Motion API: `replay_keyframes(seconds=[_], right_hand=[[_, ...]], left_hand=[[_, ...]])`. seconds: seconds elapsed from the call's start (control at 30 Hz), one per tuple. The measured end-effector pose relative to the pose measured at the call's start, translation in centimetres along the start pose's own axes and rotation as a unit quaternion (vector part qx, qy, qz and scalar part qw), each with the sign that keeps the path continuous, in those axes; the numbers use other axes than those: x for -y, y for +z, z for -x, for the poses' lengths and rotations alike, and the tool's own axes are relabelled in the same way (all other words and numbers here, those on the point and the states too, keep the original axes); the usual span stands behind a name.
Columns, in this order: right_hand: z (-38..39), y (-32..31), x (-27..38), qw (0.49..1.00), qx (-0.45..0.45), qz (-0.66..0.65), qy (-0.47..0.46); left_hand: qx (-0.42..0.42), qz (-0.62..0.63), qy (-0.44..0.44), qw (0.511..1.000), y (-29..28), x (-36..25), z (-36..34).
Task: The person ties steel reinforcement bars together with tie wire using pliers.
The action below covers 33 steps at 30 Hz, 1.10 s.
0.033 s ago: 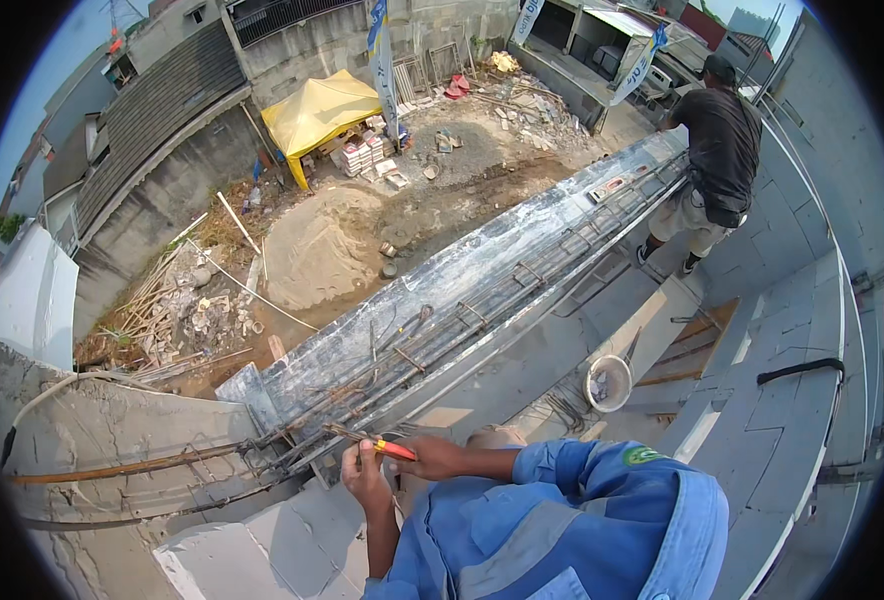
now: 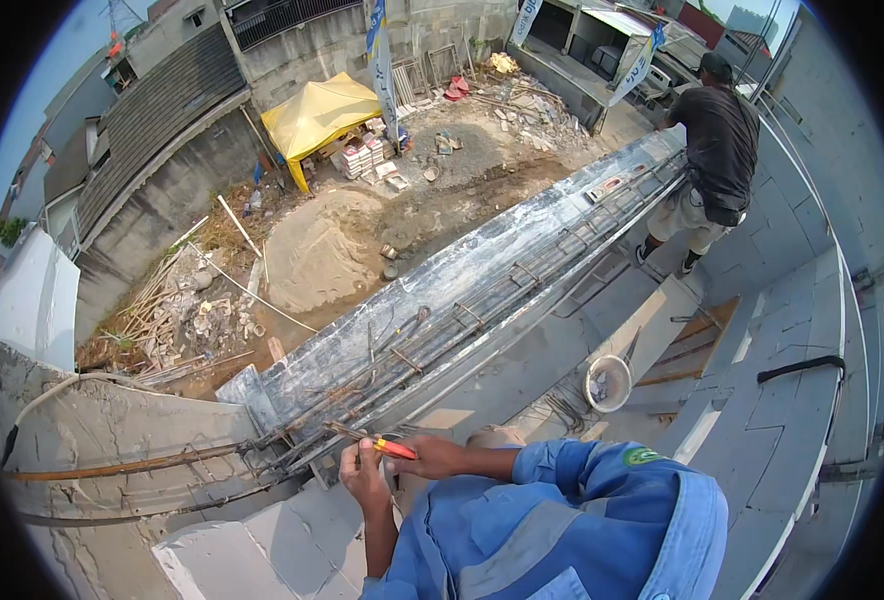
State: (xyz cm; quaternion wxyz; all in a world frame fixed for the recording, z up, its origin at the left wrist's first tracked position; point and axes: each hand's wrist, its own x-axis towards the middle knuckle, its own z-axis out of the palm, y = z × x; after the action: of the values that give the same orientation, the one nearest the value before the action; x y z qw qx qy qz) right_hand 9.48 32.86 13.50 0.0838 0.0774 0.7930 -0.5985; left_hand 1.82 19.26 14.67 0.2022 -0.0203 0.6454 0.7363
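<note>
My right hand (image 2: 436,456) is closed round the red and yellow handles of pliers (image 2: 393,449). Their jaws point left, toward the ends of long steel reinforcing bars (image 2: 362,405). Close beside the jaws, my left hand (image 2: 365,484) is raised with thumb and fingers pinched together. What it pinches, if anything, is too small to make out. The bars, tied with cross stirrups (image 2: 470,314), run from my hands up to the far right along a grey metal-faced board (image 2: 452,262). Other rusty bars (image 2: 132,470) stretch left over the concrete wall top.
A co-worker (image 2: 714,150) in dark clothes stands at the bars' far end. Below right are a white bucket (image 2: 607,384) and a plank (image 2: 652,325). Grey block walls (image 2: 777,400) rise at right. Beyond the board the ground drops away, with a sand pile (image 2: 317,250) and yellow canopy (image 2: 322,110).
</note>
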Motion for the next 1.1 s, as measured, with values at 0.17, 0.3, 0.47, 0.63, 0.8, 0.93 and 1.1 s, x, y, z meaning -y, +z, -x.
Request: replay_keyframes(seconds=[0.17, 0.3, 0.47, 0.63, 0.8, 0.93, 1.1], right_hand=[[2.3, -3.1, 1.1, 0.96, 0.116, -0.217, 0.135], [2.6, -2.5, 0.9, 0.948, 0.033, -0.306, 0.086], [-1.2, -2.3, -0.8, 0.969, -0.09, -0.229, 0.026], [-4.5, -5.4, 0.9, 0.956, -0.267, -0.076, 0.091], [-6.7, -9.0, -1.2, 0.94, -0.243, 0.159, 0.179], [-7.4, -9.1, -3.8, 0.903, -0.273, 0.225, 0.245], [-9.1, -10.8, -5.7, 0.892, -0.251, 0.285, 0.247]], left_hand=[[0.031, -0.073, 0.08, 0.994, 1.2, -0.7, 1.5], [0.072, -0.154, 0.117, 0.978, 1.0, -1.8, 0.7], [0.039, -0.139, 0.053, 0.988, -0.3, -6.2, -2.0], [-0.1, -0.006, 0.134, 0.986, -6.8, -10.8, -7.1], [-0.248, -0.051, 0.226, 0.941, -13.5, -17.5, -11.1], [-0.229, -0.105, 0.215, 0.944, -14.8, -20.0, -13.6], [-0.177, -0.232, 0.087, 0.952, -15.9, -15.3, -14.5]])
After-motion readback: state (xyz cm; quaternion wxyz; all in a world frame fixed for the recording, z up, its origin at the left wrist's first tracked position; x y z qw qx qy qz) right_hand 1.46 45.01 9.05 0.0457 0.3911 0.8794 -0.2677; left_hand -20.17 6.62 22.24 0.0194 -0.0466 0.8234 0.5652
